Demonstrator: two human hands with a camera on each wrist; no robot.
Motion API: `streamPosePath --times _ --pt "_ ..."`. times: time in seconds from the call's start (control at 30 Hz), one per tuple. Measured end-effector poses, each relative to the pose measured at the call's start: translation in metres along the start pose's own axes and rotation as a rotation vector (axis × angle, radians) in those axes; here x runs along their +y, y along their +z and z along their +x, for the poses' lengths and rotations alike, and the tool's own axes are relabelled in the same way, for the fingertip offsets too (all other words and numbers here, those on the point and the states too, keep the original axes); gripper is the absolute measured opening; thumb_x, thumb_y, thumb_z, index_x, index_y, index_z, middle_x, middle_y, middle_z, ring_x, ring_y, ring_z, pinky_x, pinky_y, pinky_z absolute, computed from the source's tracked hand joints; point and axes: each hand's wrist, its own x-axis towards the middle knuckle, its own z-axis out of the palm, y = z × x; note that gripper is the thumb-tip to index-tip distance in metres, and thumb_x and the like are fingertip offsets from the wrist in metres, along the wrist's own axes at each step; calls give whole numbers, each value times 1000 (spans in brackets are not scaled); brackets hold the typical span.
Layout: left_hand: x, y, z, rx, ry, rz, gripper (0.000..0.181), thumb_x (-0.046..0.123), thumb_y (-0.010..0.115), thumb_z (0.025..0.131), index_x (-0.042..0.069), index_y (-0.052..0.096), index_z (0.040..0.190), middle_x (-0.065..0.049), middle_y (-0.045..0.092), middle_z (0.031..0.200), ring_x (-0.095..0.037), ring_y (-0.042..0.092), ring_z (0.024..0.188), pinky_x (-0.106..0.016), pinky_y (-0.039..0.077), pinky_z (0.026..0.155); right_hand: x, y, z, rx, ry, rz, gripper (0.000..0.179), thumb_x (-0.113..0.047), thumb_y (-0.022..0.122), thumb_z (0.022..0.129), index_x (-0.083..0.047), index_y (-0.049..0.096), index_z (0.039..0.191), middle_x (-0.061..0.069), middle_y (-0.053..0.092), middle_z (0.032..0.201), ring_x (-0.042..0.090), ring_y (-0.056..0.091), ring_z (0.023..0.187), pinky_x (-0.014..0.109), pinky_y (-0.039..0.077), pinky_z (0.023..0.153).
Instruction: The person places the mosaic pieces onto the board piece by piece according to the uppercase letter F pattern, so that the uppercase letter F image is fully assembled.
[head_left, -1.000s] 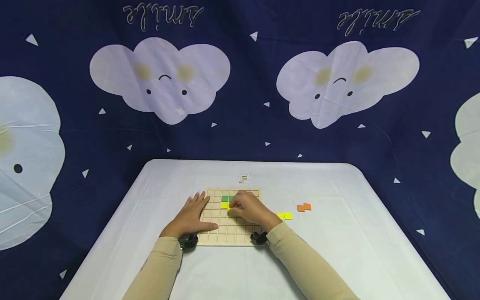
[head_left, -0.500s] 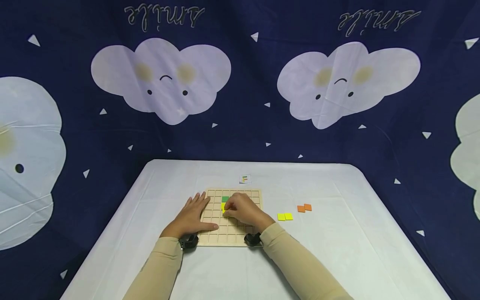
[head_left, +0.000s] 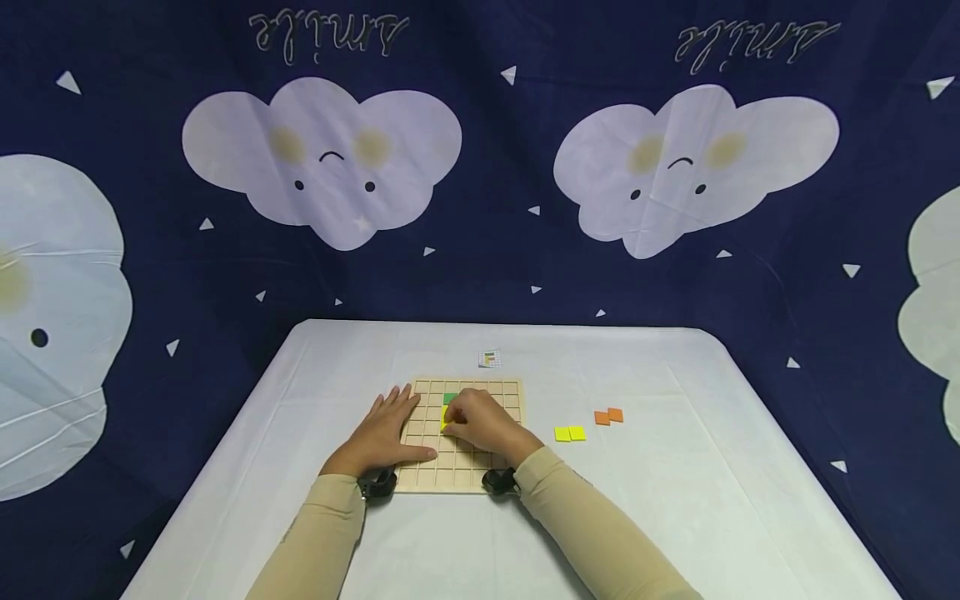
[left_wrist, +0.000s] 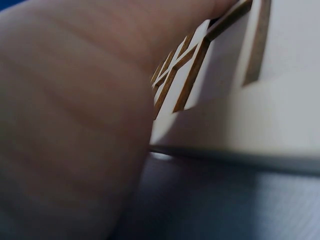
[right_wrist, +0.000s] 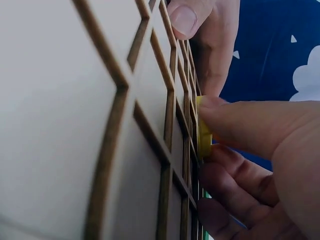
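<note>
A wooden grid board [head_left: 453, 477] lies on the table before me. My left hand [head_left: 381, 433] rests with spread fingers on its left side, thumb across the squares. Over the middle of the board is my right hand [head_left: 489, 423]. In the right wrist view, its thumb and fingers pinch a small yellow square tile [right_wrist: 204, 131] right at the grid. A green tile [head_left: 450, 399] sits in a square just beyond; other tiles there are hidden behind the right hand. In the left wrist view, the hand's skin and the board's edge [left_wrist: 240, 125] fill most of the frame.
Right of the board, two yellow tiles [head_left: 569, 434] lie side by side on the white table [head_left: 675, 500]. Farther right are two orange tiles [head_left: 608, 416], one overlapping the other's corner. A small printed card [head_left: 490, 358] lies beyond the board's far edge.
My right hand has moved a little left over the board, now covering a second green tile that showed earlier. The left hand has stayed in place.
</note>
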Motion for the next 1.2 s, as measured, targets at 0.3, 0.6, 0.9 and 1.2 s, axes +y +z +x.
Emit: streamPosePath --times 0.3,0.6,0.9,1.2 --pt "2 -2 0 5 2 -9 121 74 77 77 0 35 163 -22 21 171 -39 11 158 -55 7 127 0 2 0 12 -6 -5 9 -12 88 89 -11 80 91 -9 64 85 6 59 79 23 54 74" --pt "0 0 -1 1 -7 -4 123 77 77 76 1 34 163 -20 19 171 -38 10 158 -54 7 127 1 2 -4 18 16 26 11 -12 88 89 -10 80 96 -7 66 90 5 61 82 23 55 78" --pt "2 -1 1 -11 -25 7 124 78 76 76 2 34 164 -19 17 172 -37 9 159 -52 5 127 10 -13 -29 69 33 117 7 -16 80 97 -12 80 103 -6 65 100 9 63 89 29 57 79" --pt "3 1 0 -5 -33 -19 124 75 78 75 2 34 164 -18 17 172 -37 9 158 -52 5 127 38 -39 -62 184 23 164 9 -10 80 96 -6 78 104 -2 70 106 14 66 92 33 60 80"
